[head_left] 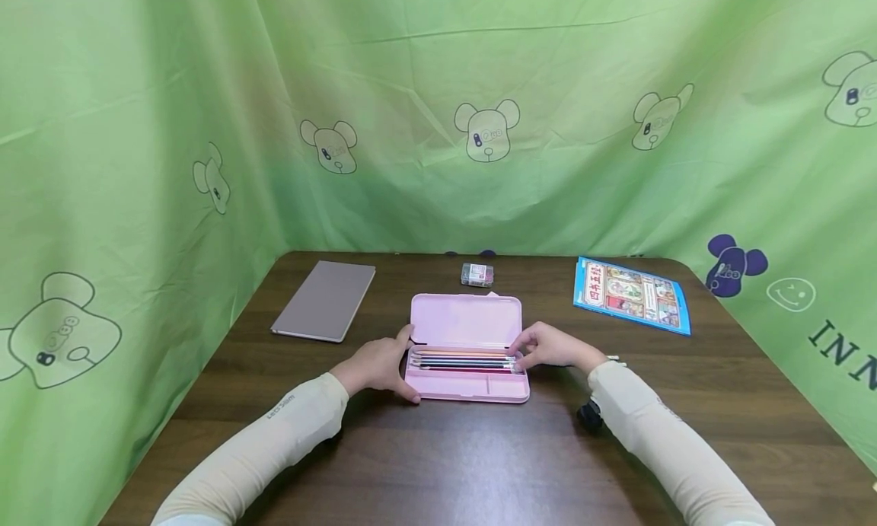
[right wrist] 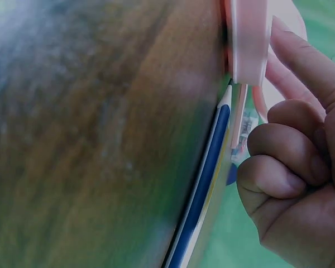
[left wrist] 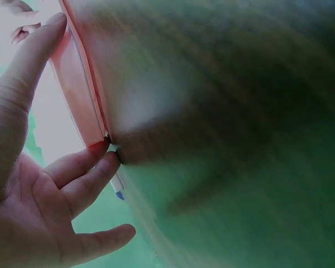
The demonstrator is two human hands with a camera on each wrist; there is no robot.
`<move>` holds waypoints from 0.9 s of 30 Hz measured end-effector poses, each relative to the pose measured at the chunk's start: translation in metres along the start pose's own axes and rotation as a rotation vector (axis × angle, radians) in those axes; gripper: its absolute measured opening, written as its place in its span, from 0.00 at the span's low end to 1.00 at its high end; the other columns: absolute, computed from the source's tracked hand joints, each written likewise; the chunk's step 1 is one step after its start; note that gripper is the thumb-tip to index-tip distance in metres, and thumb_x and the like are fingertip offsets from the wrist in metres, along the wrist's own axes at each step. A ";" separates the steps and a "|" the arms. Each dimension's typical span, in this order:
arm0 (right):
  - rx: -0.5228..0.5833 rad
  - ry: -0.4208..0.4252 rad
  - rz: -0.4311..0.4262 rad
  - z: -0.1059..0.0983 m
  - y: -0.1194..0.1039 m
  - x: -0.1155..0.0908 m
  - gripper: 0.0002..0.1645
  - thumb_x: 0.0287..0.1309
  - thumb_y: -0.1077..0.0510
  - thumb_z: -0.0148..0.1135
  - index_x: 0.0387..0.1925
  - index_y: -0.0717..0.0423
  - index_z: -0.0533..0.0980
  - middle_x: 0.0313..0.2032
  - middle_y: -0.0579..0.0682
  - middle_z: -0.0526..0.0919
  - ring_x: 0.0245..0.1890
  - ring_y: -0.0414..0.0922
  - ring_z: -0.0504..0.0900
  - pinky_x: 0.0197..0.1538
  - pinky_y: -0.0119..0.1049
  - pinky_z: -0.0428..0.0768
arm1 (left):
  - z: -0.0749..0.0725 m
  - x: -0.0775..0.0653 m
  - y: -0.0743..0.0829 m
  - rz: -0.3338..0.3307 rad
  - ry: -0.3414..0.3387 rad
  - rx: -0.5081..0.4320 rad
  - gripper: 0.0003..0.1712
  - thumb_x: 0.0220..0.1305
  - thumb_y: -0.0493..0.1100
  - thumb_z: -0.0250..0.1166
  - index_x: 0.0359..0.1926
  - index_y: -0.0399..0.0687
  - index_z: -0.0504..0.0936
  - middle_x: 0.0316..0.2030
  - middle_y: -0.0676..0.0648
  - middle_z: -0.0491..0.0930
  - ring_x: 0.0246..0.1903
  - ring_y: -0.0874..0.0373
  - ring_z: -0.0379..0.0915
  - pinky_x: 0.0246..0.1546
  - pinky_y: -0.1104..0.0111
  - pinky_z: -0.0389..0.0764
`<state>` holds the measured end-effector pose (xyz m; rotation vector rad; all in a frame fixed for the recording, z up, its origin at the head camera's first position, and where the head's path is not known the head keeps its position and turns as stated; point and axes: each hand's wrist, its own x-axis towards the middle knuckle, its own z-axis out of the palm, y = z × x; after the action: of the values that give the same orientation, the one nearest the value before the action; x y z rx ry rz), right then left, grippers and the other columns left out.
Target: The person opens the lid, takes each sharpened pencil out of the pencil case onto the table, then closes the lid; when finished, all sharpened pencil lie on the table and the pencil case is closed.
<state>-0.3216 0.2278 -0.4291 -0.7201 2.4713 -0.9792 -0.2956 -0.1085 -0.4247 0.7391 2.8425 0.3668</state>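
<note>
A pink pencil case (head_left: 466, 320) lies on the table with its lid raised at the back. Several pencils (head_left: 459, 361) lie side by side in its long rear compartment. At the case's left end my left hand (head_left: 377, 362) holds it, thumb by the front corner and fingers at the back; the left wrist view shows this hand (left wrist: 50, 190) against the case's end wall (left wrist: 78, 95). My right hand (head_left: 548, 347) reaches over the right end, thumb and forefinger at the pencil ends. Three fingers of that hand (right wrist: 301, 162) are curled in the right wrist view; its fingertips are hidden behind the case wall.
A grey notebook (head_left: 325, 300) lies at the back left. Behind the case sits a small clear box (head_left: 476, 275) with a label. A blue-edged picture book (head_left: 632, 295) lies at the back right. Green printed curtains (head_left: 411, 199) hang around the brown table (head_left: 438, 465).
</note>
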 end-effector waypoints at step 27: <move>-0.169 0.004 -0.052 0.003 -0.009 0.005 0.05 0.50 0.58 0.67 0.29 0.56 0.83 0.21 0.43 0.81 0.21 0.35 0.71 0.28 0.28 0.72 | -0.002 0.000 0.001 0.000 -0.011 -0.011 0.73 0.26 0.69 0.76 0.68 0.39 0.49 0.56 0.47 0.76 0.49 0.49 0.76 0.49 0.57 0.74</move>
<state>-0.3212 0.2178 -0.4257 -0.8409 2.5735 -0.7965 -0.2957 -0.1081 -0.4225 0.7362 2.8283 0.3777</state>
